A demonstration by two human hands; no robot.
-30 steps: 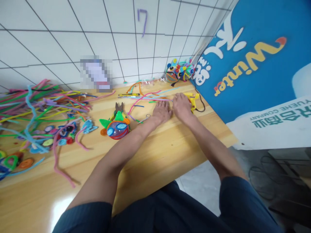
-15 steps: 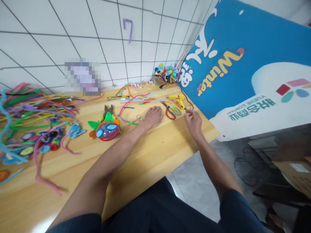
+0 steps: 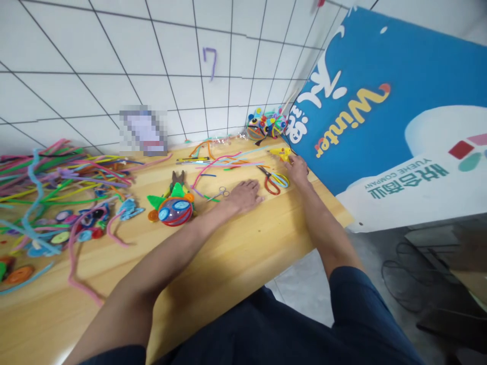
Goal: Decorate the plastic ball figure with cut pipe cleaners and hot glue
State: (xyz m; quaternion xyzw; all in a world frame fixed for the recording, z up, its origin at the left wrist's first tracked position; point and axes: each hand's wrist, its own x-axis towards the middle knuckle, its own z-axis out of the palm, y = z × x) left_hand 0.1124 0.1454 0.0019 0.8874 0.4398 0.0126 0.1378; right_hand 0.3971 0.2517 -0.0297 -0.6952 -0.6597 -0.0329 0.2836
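Observation:
My right hand [image 3: 299, 170] closes round the handle of a yellow hot glue gun [image 3: 280, 151] near the table's right edge; the fingertips are partly hidden behind the handle. Palm down, my left hand [image 3: 243, 196] lies flat on the wooden table with its fingers stretched out. Between the hands are red-handled scissors [image 3: 272, 190] and a pair with blue and yellow handles [image 3: 282, 179]. Small metal scissors [image 3: 222, 192] lie just left of my left hand. Farther left sits a decorated ball [image 3: 175, 210] with blue button eyes, green ears and a red mouth.
Many coloured pipe cleaners [image 3: 68, 175] and buttons cover the left of the table [image 3: 228, 253]. Pliers [image 3: 178, 178] lie behind the ball, with a yellow utility knife [image 3: 196, 159] farther back. More decorated balls [image 3: 266, 124] stand in the corner by a blue banner [image 3: 380, 56].
My right hand has moved forward and left onto the glue gun, which has shifted slightly. My left hand stays flat on the table. The camera view has tilted a little.

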